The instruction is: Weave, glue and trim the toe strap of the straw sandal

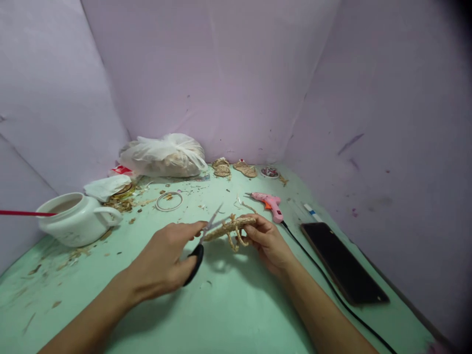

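Observation:
My left hand (164,260) is closed around the black handles of a pair of scissors (197,263). The blades point up and away, spread apart, beside the left end of a small woven straw sandal (226,228). My right hand (271,243) grips that sandal at its right end, thumb in front. It is held edge-on just above the table, with short braided strands hanging from its underside and a stub sticking up on top. Whether the blades touch the straw I cannot tell.
A pink glue gun (271,202) lies beyond my right hand, its black cord running past a phone (342,260). At left stands a white pot (73,221) with a red stick. Further back are a tape ring (168,201), a plastic bag (164,155), woven sandals (245,169) and a small dish (270,172).

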Tool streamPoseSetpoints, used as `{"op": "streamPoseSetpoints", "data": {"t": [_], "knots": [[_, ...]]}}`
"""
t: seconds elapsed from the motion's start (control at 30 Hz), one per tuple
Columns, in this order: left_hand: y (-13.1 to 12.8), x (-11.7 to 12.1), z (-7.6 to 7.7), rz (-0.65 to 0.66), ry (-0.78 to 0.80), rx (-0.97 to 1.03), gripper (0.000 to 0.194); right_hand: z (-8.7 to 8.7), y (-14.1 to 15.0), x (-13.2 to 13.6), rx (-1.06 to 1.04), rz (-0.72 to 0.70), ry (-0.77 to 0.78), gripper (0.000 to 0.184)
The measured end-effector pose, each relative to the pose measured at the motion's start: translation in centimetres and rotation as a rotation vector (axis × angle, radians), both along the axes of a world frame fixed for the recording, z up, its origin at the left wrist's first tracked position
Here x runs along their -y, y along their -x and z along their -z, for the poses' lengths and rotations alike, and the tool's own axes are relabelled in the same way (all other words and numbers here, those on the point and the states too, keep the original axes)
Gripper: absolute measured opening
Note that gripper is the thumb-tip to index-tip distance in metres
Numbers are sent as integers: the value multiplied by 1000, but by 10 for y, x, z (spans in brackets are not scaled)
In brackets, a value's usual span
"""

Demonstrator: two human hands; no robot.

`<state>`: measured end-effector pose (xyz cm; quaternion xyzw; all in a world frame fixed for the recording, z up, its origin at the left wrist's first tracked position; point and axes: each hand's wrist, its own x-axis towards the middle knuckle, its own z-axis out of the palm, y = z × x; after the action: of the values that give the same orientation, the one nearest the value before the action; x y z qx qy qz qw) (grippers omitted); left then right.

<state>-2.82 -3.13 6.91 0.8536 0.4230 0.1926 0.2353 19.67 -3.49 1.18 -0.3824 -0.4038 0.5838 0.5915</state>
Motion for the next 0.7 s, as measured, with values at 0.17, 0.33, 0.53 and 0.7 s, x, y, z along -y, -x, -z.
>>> {"op": "streamPoseSetpoints", "data": {"t": [0.17,0.33,0.53,0.7], "knots": [[-10,9,5,32,-74,-114,39,3,3,2,86,1,-75,20],[-11,14,4,28,-60,-93,41,5,5,3,171,-4,-165,10],[-14,17,0,43,23,-22,31,5,6,5,283,27,-252,10],[-15,18,-1,85,53,-30,25,6,8,6,254,9,-226,11]]}}
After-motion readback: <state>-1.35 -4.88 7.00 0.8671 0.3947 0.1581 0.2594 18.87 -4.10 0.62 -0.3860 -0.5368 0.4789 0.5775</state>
